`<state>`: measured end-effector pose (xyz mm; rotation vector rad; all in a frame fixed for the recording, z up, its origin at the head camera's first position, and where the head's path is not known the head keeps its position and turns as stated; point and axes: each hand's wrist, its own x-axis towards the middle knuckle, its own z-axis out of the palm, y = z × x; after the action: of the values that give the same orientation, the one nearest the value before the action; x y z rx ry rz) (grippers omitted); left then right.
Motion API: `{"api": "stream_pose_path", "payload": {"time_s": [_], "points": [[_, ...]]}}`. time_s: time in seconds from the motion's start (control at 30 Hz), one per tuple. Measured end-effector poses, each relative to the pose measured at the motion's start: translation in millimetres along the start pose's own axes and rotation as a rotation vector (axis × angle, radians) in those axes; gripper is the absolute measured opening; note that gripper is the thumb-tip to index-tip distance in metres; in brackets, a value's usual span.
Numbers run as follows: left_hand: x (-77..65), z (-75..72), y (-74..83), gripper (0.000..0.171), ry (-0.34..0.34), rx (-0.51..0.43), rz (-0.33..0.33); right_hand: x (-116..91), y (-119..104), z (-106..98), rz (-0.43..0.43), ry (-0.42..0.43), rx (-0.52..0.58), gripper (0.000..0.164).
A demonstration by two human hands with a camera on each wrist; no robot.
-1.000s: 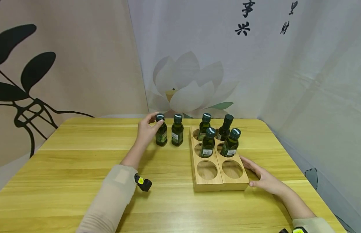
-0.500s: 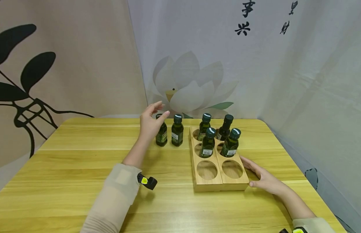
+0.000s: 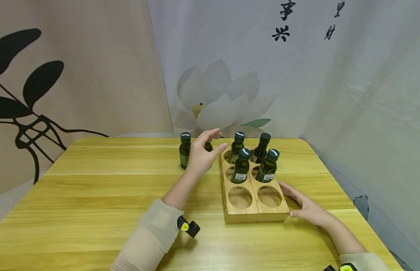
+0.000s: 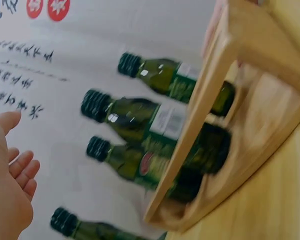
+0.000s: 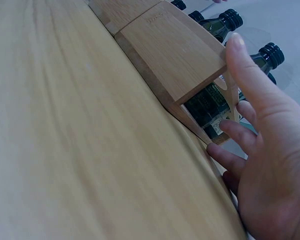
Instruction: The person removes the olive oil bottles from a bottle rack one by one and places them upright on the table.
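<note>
My left hand (image 3: 202, 156) is raised with fingers spread and holds nothing. It overlaps a dark green glass bottle (image 3: 208, 146) standing on the table; most of that bottle is hidden behind it. Left of it stands another capped green bottle (image 3: 184, 149). To the right, a wooden rack (image 3: 240, 217) with round holes carries several green bottles in its far and middle rows; the two near holes show bare wood. My right hand (image 3: 309, 210) rests at the rack's right side, its thumb at the near corner in the right wrist view, its fingers (image 5: 230, 160) loosely extended along the open side.
The wooden table (image 3: 95, 195) runs up to a printed cloth backdrop (image 3: 223, 45) at the back. A second cloth (image 3: 376, 124) hangs along the right edge. A black wrist camera (image 3: 189, 226) sits on my left sleeve.
My left hand has let go of the leftmost bottle's cap, lifted and moved right, to in front of the second bottle. My right hand and the rack have stayed in place.
</note>
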<state>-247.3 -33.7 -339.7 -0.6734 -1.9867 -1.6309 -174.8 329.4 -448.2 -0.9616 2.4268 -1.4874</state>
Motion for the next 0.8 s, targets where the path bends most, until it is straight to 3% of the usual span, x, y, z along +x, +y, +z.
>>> {"api": "stream_pose_path", "payload": {"time_s": [0.47, 0.63, 0.8], "points": [[-15.6, 44.6, -4.8, 0.049, -0.109, -0.063, -0.126, 0, -2, 0, 0.017, 0.002, 0.005, 0.082], [-19.3, 54.0, -9.8, 0.050, -0.123, -0.082, -0.182, 1, -3, 0, 0.014, -0.002, -0.002, 0.082], [-22.8, 60.3, -15.7, 0.052, -0.132, -0.106, -0.194, 0, -3, 0, 0.009, -0.002, -0.010, 0.082]]}}
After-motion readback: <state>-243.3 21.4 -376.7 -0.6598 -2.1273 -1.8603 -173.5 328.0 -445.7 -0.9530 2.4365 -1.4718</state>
